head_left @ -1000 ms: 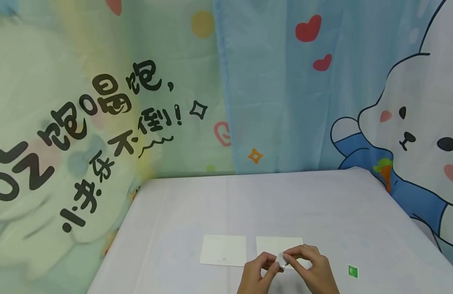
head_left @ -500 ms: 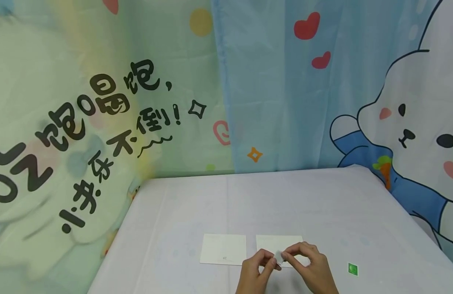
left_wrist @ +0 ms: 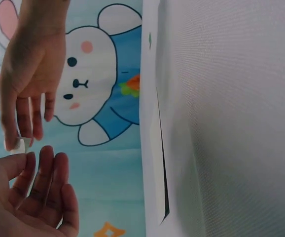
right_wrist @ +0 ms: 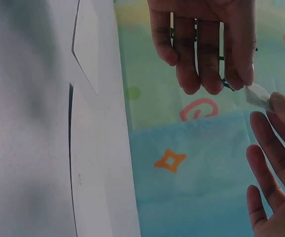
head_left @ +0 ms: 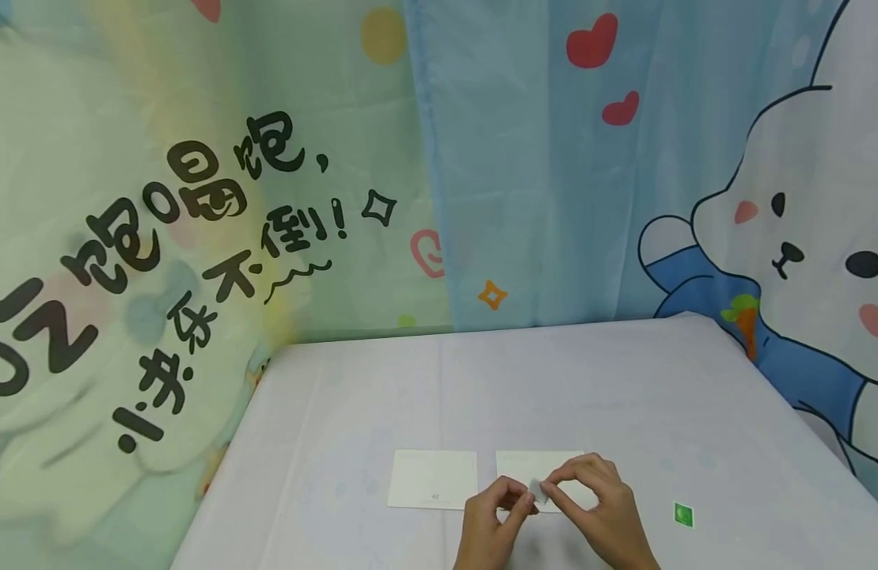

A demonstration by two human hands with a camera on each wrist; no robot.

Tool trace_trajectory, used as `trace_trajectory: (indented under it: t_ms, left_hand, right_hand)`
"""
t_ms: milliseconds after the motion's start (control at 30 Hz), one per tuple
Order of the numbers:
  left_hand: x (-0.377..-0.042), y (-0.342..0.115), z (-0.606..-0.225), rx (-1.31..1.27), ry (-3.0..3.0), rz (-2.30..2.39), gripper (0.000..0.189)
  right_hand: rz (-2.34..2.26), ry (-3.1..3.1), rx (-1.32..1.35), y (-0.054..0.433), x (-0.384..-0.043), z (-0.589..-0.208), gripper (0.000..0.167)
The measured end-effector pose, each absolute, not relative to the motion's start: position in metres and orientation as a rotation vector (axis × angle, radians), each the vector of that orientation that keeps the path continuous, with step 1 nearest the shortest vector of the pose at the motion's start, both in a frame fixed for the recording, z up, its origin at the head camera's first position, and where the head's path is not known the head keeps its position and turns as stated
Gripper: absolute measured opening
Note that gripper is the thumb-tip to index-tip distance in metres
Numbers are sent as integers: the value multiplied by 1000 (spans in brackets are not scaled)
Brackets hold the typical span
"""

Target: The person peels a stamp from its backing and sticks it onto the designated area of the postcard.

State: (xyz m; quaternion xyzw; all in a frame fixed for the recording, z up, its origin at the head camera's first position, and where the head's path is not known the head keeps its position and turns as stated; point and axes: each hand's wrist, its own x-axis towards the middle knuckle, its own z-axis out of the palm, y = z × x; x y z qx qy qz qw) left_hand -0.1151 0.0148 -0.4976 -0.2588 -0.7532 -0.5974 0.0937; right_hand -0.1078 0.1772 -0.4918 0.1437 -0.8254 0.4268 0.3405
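Note:
Between both hands is a small whitish sticker [head_left: 537, 492], its pale face turned toward the head camera. My left hand [head_left: 492, 518] pinches its left edge with thumb and forefinger. The right hand [head_left: 601, 505] pinches the opposite edge the same way. In the left wrist view, the sticker [left_wrist: 20, 146] spans the gap between the fingertips, raised above the table. The right wrist view shows the sticker [right_wrist: 258, 97] tilted, with the other fingers of both hands loosely extended. Behind the hands lies a white card [head_left: 517, 463], partly hidden by them.
Another white card [head_left: 433, 479] lies to the left, with a small mark near its lower edge. A small green square sticker [head_left: 684, 514] lies right of the hands. White cloth covers the table [head_left: 381, 396], and a printed curtain [head_left: 510, 158] hangs behind it.
The sticker and both hands have shifted slightly up and left in the view, the pale face now flatter toward the camera. The head view has tipped slightly downward. Both hands keep their pinch.

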Motion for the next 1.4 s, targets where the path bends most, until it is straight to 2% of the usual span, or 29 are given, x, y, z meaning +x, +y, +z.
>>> trace_trajectory:
  t_ms: [300,500,967,1267,1400]
  left_hand:
    - [-123,15,-521,-817,-2243,-1706,8]
    - [-122,12,-515,-943,-2175,-1627,11]
    - [-123,10,-509,-993,-2159,-1606,8]
    - [-112,5,-477,-1005,-2191,-1680,6]
    - [-117,7,-491,-1001,-2190,-1671,8]
  right_hand:
    - [1036,-2165,313,173,-116,-491,27]
    - [1120,-2198,244,168,-116,-494,24]
    - [1330,-2287,155,160,-111,-499,12]
    - [1450,-2293,145,158,-109,-501,12]
    - [1514,-2310,128,158,-110,-501,9]
